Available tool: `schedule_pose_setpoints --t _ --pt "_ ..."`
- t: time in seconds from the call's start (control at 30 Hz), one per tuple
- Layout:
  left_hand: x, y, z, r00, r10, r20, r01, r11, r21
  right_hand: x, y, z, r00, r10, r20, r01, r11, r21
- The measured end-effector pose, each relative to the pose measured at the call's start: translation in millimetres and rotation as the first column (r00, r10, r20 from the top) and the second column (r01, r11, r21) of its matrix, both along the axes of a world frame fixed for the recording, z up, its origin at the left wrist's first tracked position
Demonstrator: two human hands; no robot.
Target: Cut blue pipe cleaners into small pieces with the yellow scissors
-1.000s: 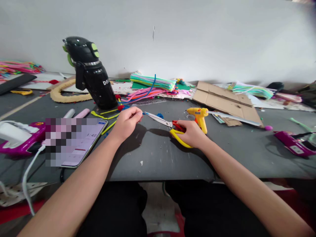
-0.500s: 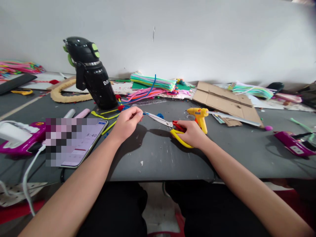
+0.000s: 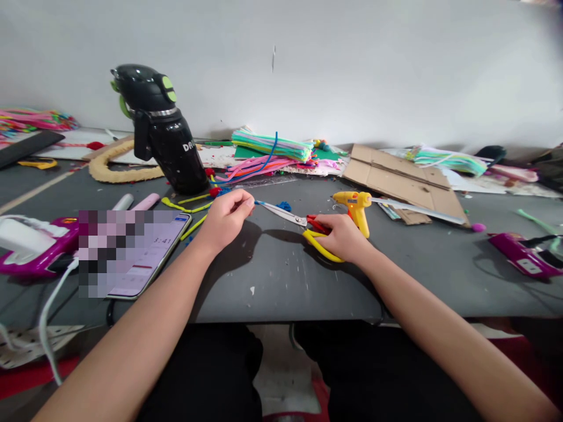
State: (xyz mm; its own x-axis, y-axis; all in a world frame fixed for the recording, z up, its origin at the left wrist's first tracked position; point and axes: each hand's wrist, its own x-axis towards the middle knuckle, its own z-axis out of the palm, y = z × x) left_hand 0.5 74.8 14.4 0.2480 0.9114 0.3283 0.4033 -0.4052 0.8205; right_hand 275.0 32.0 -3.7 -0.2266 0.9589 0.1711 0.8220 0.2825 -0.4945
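Grey table (image 3: 285, 293) is meeting a white wall (image 3: 352, 70). A glossy black bottle (image 3: 176, 155) is standing far left. The left hand (image 3: 225, 221) is pinching a thin blue strand (image 3: 258, 203) at the tips of metal scissors (image 3: 284, 213); how far any cut is going is unclear. The right hand (image 3: 345, 237) is gripping the scissors, near a plastic glue gun (image 3: 359, 205).

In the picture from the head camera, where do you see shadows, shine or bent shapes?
Head view: dark shadows lie on the gray table below both hands; small highlights shine on the black bottle; wide-angle stretching seems to lean that bottle and bow the table's far side; pixel blocks hide part of the phone.
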Motion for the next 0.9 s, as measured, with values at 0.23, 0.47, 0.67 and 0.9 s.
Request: schedule_pose_setpoints --t 0.23,0.47,0.67,0.9 --pt "1.3 -0.1 1.3 1.000 0.004 0.013 -0.004 1.000 -0.015 -0.5 -0.6 0.2 0.998 -0.053 -0.023 0.053 0.999 -0.003" --pt "0.9 -1.1 2.3 0.999 -0.001 0.042 0.002 1.000 -0.026 0.7 -1.9 -1.3 0.999 -0.030 -0.033 0.030 1.000 -0.006" --pt "2.6 -2.4 5.6 0.999 0.034 0.020 -0.034 0.999 -0.023 0.2 -3.2 0.1 1.000 -0.022 -0.006 0.022 1.000 0.001" --pt "2.4 -1.3 2.4 0.999 0.029 0.013 -0.029 0.999 -0.017 -1.4 -2.7 0.4 1.000 -0.022 0.002 0.022 1.000 0.011"
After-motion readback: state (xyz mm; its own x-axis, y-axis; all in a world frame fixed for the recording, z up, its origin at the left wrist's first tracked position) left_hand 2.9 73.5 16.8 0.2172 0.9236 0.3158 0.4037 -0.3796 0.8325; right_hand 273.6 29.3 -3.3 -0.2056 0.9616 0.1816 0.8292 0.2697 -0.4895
